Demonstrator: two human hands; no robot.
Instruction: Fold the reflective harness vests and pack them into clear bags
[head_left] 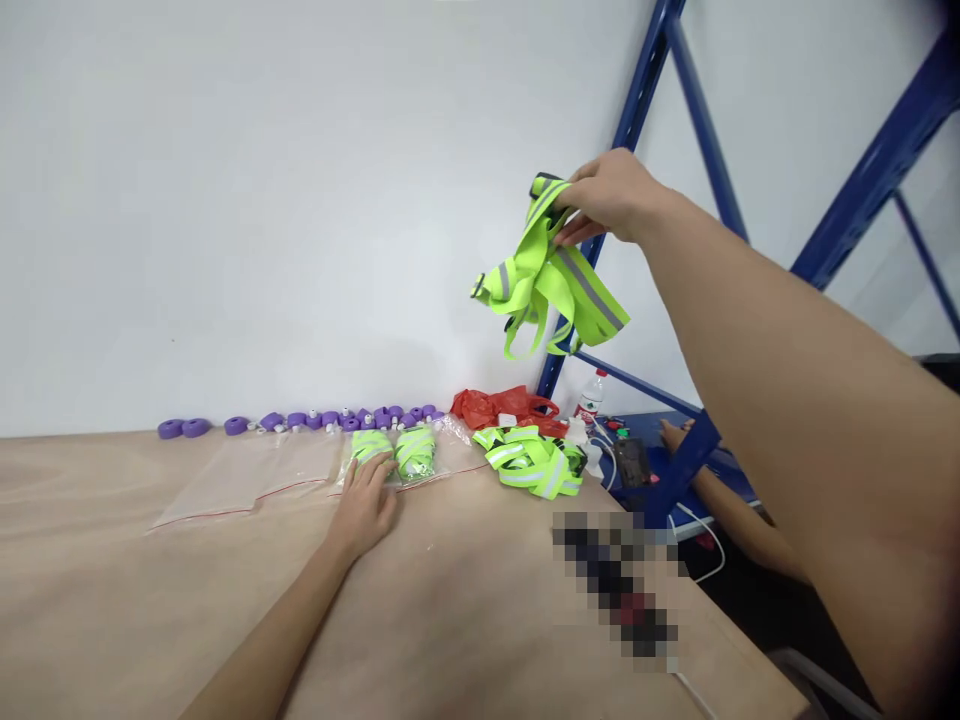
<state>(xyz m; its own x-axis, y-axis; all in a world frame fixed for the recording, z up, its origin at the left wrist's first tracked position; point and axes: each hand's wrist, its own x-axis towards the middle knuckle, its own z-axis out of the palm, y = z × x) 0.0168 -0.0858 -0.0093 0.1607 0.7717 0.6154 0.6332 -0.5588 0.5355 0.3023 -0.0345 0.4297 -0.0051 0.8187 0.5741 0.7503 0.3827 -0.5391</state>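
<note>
High above the table, my right hand [600, 200] grips a tangled neon-yellow reflective strap [536, 260] with grey stripes and dark buckles, its loops dangling. My left hand [366, 505] lies with fingers stretched out on a clear zip bag that holds a rolled reflective strap [371, 446]. Just right of it, touching or nearly so, is a second bagged roll [415, 452]. A loose heap of the same straps [536, 462] rests on the table below the held one. Flat clear zip bags [225, 487] lie left of my left hand.
Purple rings [330, 419] and small white pieces line the wall. A red plastic bag [495, 405] sits behind the strap heap. At right stand a water bottle [590, 397] and a blue metal rack [637, 90]. Another person's arm [742, 520] reaches onto a blue surface. A blurred-out dark object [615, 585] lies near the table's right edge.
</note>
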